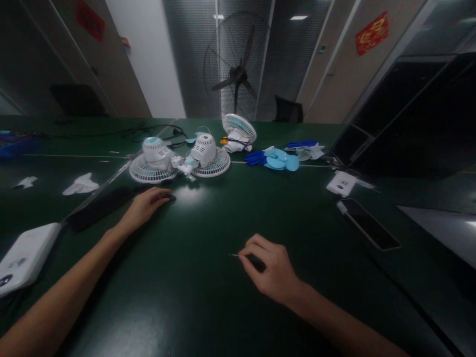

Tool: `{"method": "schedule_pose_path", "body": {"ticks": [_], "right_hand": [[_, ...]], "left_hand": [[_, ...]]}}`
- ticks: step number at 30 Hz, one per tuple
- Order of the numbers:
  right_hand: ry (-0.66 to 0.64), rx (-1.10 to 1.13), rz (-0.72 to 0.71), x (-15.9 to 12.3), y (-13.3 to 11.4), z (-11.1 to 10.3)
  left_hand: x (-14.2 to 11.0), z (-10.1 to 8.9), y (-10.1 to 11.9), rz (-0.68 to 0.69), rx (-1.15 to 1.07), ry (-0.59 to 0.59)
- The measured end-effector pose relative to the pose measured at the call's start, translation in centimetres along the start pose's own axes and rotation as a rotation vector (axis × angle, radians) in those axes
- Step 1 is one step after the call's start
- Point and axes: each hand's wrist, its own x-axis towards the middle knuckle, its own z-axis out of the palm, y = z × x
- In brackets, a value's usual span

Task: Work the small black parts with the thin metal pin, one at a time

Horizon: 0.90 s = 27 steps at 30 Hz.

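Note:
My right hand (269, 270) is above the green table in the middle, thumb and forefinger pinched on a small thin metallic piece (233, 255). Its tip points left; the rest is hidden by the fingers. Further left and back, my left hand (148, 201) rests low at the table, fingers curled together over a small dark object (172, 197) that shows only at the fingertips. Just behind that hand, two white fan heads, a left one (154, 153) and a right one (205, 151), lie grille down. A third white fan (239, 131) is behind them, tilted up.
Light-blue fan blades (281, 159) and blue gloves (256, 157) lie at the back. A phone (368, 223) and a white device (341, 183) are on the right. A white power bank-like box (28, 255) is at left, near a black strip (100, 208). Dark monitors (409, 114) stand right.

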Motion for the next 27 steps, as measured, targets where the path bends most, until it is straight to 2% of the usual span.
{"method": "schedule_pose_path", "body": {"ticks": [3, 7, 15, 20, 23, 27], "right_hand": [[0.0, 0.009, -0.01, 0.1, -0.1, -0.1], [-0.006, 0.016, -0.016, 0.2, -0.3, -0.2], [-0.008, -0.02, -0.027, 0.0, 0.0, 0.0], [-0.019, -0.018, -0.027, 0.2, 0.0, 0.1], [-0.002, -0.014, -0.021, 0.2, -0.1, 0.1], [-0.002, -0.008, -0.021, 0.2, -0.2, 0.0]], "left_hand": [[-0.2, -0.7, -1.0, -0.018, 0.006, -0.009], [-0.4, -1.7, -1.8, -0.045, 0.05, -0.078], [-0.4, -2.6, -1.0, -0.131, 0.042, -0.112], [-0.2, -1.7, 0.8, -0.097, -0.023, 0.037], [0.1, -0.7, 1.5, -0.078, -0.009, 0.023], [0.4, -0.1, 1.4, -0.122, 0.001, -0.004]]}}
